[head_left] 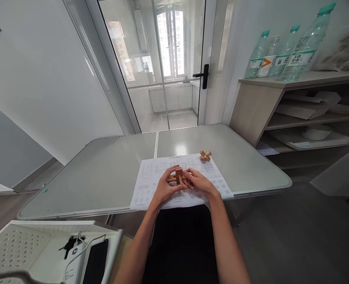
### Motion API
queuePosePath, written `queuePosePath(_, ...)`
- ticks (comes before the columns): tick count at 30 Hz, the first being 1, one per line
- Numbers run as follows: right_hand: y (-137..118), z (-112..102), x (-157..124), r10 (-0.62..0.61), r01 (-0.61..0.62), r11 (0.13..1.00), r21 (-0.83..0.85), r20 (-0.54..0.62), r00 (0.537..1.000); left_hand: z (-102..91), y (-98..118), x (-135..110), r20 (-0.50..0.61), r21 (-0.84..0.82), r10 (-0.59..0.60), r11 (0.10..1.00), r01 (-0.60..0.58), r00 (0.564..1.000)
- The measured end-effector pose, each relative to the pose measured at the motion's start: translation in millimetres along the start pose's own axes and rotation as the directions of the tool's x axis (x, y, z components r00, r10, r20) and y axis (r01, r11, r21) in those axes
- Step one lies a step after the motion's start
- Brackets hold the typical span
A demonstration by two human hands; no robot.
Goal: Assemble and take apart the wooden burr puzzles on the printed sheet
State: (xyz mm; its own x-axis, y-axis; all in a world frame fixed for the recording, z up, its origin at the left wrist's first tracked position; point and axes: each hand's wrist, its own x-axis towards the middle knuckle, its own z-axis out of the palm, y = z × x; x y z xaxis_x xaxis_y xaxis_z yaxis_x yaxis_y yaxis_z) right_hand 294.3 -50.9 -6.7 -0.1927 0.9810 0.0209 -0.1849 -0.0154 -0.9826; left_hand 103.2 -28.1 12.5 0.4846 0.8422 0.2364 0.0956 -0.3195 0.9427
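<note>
Left hand curls around the wooden puzzle, fingers closed on its left side | right hand pinches the right end, seemingly lightly, fingertips blurred | puzzle sits between both hands, low over the printed sheet on the tabletop, one bar upright, another running left-right | assembled burr lies beyond, nearer the right hand

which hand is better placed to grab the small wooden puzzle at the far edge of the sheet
Right, probably: the right hand is nearer the small puzzle, while the left hand would have to cross the held puzzle.
</note>
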Motion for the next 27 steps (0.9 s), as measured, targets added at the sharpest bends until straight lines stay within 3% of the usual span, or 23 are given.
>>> queuePosePath(3, 0.6, 3.0, 2.6, -0.011, 0.011, 1.000, 0.018, -0.030, 1.000, 0.8, -1.9, 0.5, -0.038, -0.001, 0.056, 0.998, -0.056, 0.998)
queuePosePath(10, 0.2, 1.7, 4.9, -0.032, 0.041, 0.998, 0.054, -0.153, 0.988, 1.4, -4.9, 0.1, -0.049, -0.019, 0.057, 0.998, -0.058, 0.997)
queuePosePath(17, 3.1, -4.0, 8.7, -0.057, 0.100, 0.989, 0.109, -0.346, 0.936, 0.1, -6.3, 0.9, -0.132, -0.019, 0.076, 0.997, -0.079, 0.988)
queuePosePath(23, 2.2, -11.5, 2.5, -0.038, 0.096, 0.987, 0.127, -0.402, 0.915, -1.9, -21.1, 5.9, -0.351, -0.022, -0.029, 0.999, 0.022, 0.936)
queuePosePath(27, 2.3, -13.9, 1.0, -0.035, 0.095, 0.987, 0.131, -0.401, 0.915, -4.9, -34.6, 9.5, -0.422, -0.016, -0.055, 0.998, 0.053, 0.905)
